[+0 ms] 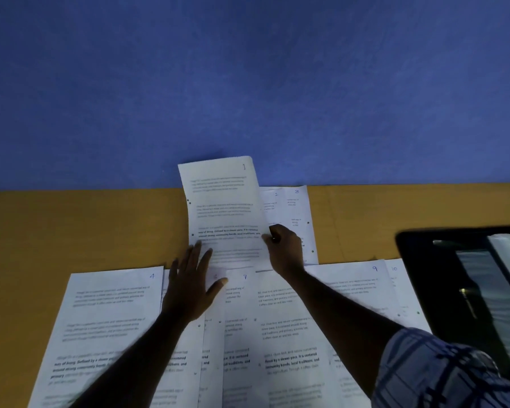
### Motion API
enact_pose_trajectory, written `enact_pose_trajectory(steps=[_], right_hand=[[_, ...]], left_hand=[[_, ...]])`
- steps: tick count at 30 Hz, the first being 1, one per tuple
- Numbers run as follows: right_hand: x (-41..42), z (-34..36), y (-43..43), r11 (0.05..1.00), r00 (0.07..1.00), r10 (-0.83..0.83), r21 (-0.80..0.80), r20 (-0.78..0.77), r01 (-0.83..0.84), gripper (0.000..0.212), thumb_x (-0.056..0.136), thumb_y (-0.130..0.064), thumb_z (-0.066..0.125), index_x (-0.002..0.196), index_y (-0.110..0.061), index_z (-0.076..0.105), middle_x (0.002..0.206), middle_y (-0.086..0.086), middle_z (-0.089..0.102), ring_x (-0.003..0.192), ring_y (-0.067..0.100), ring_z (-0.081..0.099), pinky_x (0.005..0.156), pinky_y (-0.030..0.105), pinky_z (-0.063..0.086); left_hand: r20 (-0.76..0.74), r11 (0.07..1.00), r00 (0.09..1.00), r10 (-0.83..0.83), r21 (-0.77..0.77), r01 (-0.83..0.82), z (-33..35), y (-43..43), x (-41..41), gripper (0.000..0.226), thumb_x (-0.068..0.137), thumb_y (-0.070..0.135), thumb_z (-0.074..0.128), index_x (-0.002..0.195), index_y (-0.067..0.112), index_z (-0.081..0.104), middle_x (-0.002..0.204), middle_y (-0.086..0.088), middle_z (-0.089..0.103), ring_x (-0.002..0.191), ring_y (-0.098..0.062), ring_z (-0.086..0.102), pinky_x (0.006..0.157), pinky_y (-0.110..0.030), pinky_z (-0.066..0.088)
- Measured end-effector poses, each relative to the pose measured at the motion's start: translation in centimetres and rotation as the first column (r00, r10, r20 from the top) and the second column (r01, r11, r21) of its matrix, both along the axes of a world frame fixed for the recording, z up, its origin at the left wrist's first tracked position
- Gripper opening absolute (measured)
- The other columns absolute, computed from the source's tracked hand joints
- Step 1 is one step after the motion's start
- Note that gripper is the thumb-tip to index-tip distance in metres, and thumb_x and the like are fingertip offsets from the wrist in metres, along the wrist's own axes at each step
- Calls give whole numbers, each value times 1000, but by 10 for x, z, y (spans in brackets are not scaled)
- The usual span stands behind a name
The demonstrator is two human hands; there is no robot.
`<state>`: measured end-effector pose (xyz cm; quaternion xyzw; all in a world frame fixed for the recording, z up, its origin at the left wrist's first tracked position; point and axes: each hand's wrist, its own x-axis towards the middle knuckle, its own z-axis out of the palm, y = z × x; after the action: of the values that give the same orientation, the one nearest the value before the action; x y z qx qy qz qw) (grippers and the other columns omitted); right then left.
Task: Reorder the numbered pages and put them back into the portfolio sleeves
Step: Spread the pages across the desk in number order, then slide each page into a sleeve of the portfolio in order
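White printed pages with handwritten numbers lie spread on an orange table (pixel 86 225). Page 1 (pixel 221 201) is raised at the far middle, its top curling against the blue wall. My right hand (pixel 283 248) pinches its right edge. My left hand (pixel 192 287) lies flat with spread fingers on the overlapping pages below it, fingertips at page 1's lower left corner. Pages 2 (pixel 270 203) and 3 (pixel 299 210) lie behind page 1 to the right. Page 4 (pixel 106 313), page 7 (pixel 236 319), page 9 (pixel 354 284) and page 10 (pixel 401 287) form the near row. The black portfolio (pixel 442 278) lies open at the right.
A blue wall (pixel 248 83) rises right behind the table's far edge. The portfolio's clear sleeves (pixel 495 290) glint at the right edge. My checked sleeve (pixel 436 375) covers part of the near right pages.
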<state>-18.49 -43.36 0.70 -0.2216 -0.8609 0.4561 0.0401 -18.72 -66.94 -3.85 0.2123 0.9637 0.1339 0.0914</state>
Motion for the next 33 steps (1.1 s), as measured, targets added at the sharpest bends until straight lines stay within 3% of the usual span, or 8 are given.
enact_pose_trajectory(steps=[2,7,13,16,19,22,24,33], right_hand=[[2,9,10,1000,999,-13,-16,-45,12,8,93,-15,63,85,-17,64,82,-8,67,74,9,58,62,16,41],[3,27,38,999,994,-40,-33,-99,37,7,93,-15,63,91,-10,68,82,-10,65,74,3,59,64,19,46],[17,47,66,978,988,-112,-190,-110,89,11,91,-12,65,80,-13,64,79,2,67,69,13,57,63,28,46],[34,50,76,944,983,-159,-306,-89,125,9,88,-13,67,83,-6,67,86,13,70,73,19,59,68,36,49],[54,52,83,889,983,-181,-433,-38,147,7,91,-6,67,84,-7,68,92,17,72,79,23,64,75,46,57],[74,54,88,817,983,-183,-556,0,152,5,92,-2,65,87,-5,67,94,16,72,84,27,66,85,53,55],[88,53,94,771,983,-181,-617,22,156,1,92,-1,65,91,-1,66,95,15,73,86,29,67,86,52,55],[158,37,138,739,985,-161,-654,56,158,17,92,-6,66,104,6,66,103,17,74,93,31,71,80,43,60]], left_hand=[[-7,1000,1000,16,8,-16,4,1,-2,90,87,80,20,149,16,38,161,-10,26,145,-36,30,112,-58,21],[-6,997,999,52,64,-51,17,8,-10,95,84,83,18,153,18,30,162,-8,23,149,-30,22,117,-57,21],[136,927,975,177,310,-212,51,36,-26,92,89,70,46,157,15,17,164,-4,16,151,-24,18,121,-46,22],[328,770,936,129,562,-303,67,48,-32,78,88,60,60,149,20,33,150,4,43,135,-18,45,110,-44,42],[519,649,850,87,618,-444,65,56,-38,85,75,70,68,143,26,41,139,11,55,121,-15,59,97,-43,53],[555,570,832,8,681,-459,70,69,-30,59,82,54,68,132,25,57,122,9,68,105,-13,68,89,-38,57],[561,544,827,-17,700,-463,72,77,-20,44,86,43,67,126,24,64,118,8,71,104,-15,69,89,-38,56],[584,568,811,-32,678,-466,67,111,37,33,96,11,62,128,19,63,119,8,70,112,-13,64,96,-34,51]])
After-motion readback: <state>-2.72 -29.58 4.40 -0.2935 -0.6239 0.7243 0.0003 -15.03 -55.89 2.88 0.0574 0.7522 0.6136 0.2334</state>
